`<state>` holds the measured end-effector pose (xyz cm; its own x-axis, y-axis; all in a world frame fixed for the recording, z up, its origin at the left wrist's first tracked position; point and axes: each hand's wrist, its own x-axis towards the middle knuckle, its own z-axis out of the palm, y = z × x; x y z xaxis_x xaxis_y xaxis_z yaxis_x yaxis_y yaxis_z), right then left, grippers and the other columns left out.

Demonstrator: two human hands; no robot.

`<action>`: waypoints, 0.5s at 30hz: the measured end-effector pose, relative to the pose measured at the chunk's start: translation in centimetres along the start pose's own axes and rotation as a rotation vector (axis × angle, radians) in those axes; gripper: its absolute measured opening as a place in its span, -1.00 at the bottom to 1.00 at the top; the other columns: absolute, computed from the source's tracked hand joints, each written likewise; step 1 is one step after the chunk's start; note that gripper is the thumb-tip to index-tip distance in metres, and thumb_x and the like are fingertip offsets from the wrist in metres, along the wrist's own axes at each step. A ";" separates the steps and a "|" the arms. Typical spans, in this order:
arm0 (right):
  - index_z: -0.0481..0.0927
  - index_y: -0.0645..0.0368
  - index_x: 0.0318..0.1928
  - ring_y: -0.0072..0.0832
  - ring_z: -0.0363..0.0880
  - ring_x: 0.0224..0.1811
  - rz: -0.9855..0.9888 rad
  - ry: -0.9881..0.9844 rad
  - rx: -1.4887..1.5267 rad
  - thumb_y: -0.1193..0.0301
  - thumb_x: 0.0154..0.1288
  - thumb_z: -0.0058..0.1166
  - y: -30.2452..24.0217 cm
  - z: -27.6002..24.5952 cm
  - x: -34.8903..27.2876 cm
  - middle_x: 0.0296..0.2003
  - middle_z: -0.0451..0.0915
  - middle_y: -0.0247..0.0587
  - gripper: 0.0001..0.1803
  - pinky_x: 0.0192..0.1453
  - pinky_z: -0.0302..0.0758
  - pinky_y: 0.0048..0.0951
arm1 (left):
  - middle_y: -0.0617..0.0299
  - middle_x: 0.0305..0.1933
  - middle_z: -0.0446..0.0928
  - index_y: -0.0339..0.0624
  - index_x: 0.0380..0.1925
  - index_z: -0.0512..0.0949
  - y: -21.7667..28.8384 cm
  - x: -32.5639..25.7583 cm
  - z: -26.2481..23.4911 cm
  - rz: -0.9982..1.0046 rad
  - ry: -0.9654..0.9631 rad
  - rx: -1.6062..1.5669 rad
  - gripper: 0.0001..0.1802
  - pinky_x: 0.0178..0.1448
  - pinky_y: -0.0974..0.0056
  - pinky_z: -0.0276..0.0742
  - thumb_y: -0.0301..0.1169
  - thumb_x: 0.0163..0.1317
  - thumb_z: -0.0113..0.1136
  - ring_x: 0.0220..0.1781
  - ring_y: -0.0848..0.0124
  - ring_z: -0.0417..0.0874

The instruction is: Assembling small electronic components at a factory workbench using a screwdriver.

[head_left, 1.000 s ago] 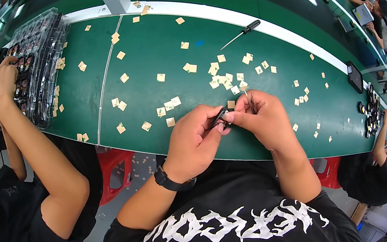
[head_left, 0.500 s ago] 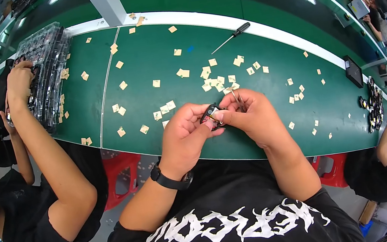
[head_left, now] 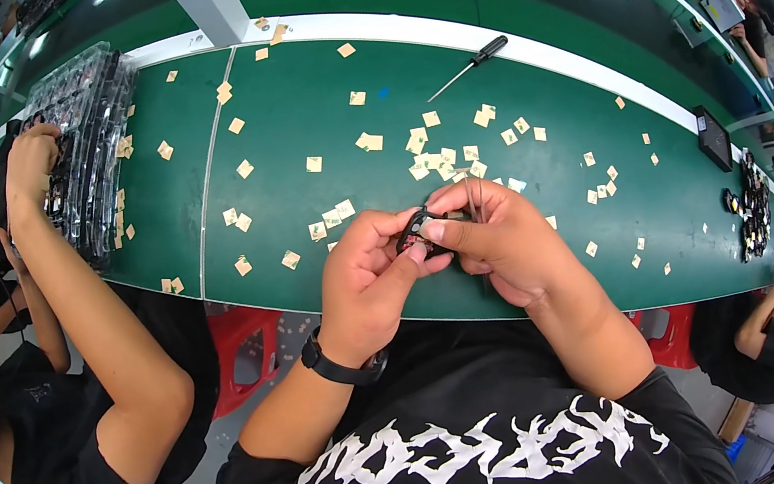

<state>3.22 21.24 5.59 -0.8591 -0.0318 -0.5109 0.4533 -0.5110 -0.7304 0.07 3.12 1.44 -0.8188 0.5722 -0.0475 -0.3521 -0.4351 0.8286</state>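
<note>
Both hands grip one part (head_left: 421, 230) | left hand (head_left: 375, 279) pinching | right hand (head_left: 498, 237) pinching, tweezers (head_left: 471, 198) too | over table (head_left: 304, 103)

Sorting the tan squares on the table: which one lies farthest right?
The lone tan square near the table's white far edge, right of the screwdriver, apart from the cluster.

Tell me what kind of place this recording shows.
Probably a small-parts assembly workshop: a long green workbench strewn with small tan square pads, stacked clear plastic trays a neighbouring worker handles, and a black-handled screwdriver. Other people sit alongside.
</note>
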 end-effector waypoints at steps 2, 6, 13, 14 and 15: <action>0.57 0.26 -0.09 -0.81 0.41 -0.51 0.003 0.019 0.039 0.61 0.34 0.25 0.3 0.8 0.2 -0.31 0.67 -0.31 -0.82 -0.57 0.14 -0.71 | 0.14 0.10 0.54 -0.33 0.12 0.43 0.1 0.0 -0.5 -0.002 -0.009 -0.009 -0.72 0.20 0.20 0.71 -0.65 0.45 0.03 0.14 0.45 0.62; 0.54 0.23 -0.03 -0.84 0.29 -0.56 -0.065 0.125 -0.011 0.62 0.34 0.25 1.3 2.1 0.8 -0.37 0.60 -0.39 -0.76 -0.55 0.12 -0.71 | 0.12 0.12 0.54 -0.32 0.11 0.42 0.7 0.3 -0.3 -0.030 0.047 -0.098 -0.73 0.19 0.19 0.72 -0.64 0.45 0.03 0.13 0.43 0.62; 0.64 0.32 -0.19 -0.76 0.30 -0.47 -0.540 0.273 -0.376 0.57 0.37 0.22 2.6 1.7 0.3 -0.39 0.49 -0.41 -0.93 -0.38 0.23 -0.66 | -0.10 0.21 0.54 -0.32 0.13 0.38 1.7 1.0 0.7 -0.130 0.238 -0.196 -0.71 0.19 0.24 0.74 -0.60 0.44 -0.03 0.15 0.32 0.67; 0.64 0.32 -0.19 -0.76 0.30 -0.47 -0.533 0.276 -0.377 0.57 0.37 0.22 2.5 1.7 0.1 -0.39 0.49 -0.41 -0.93 -0.38 0.23 -0.66 | -0.14 0.23 0.53 -0.32 0.14 0.36 1.8 1.1 0.7 -0.141 0.248 -0.200 -0.71 0.19 0.23 0.74 -0.60 0.44 -0.04 0.16 0.31 0.67; 0.66 0.32 -0.18 -0.73 0.32 -0.46 -0.526 0.264 -0.485 0.53 0.41 0.19 2.4 1.7 -0.1 -0.39 0.49 -0.39 -0.91 -0.37 0.25 -0.64 | -0.16 0.23 0.52 -0.32 0.13 0.35 1.9 1.2 0.7 -0.153 0.255 -0.198 -0.72 0.19 0.21 0.74 -0.61 0.45 -0.06 0.18 0.25 0.67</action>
<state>4.00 18.57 4.71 -0.9330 0.3490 -0.0879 0.1064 0.0341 -0.9937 -1.21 3.47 3.35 -0.8277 0.4602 -0.3213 -0.5403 -0.4985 0.6779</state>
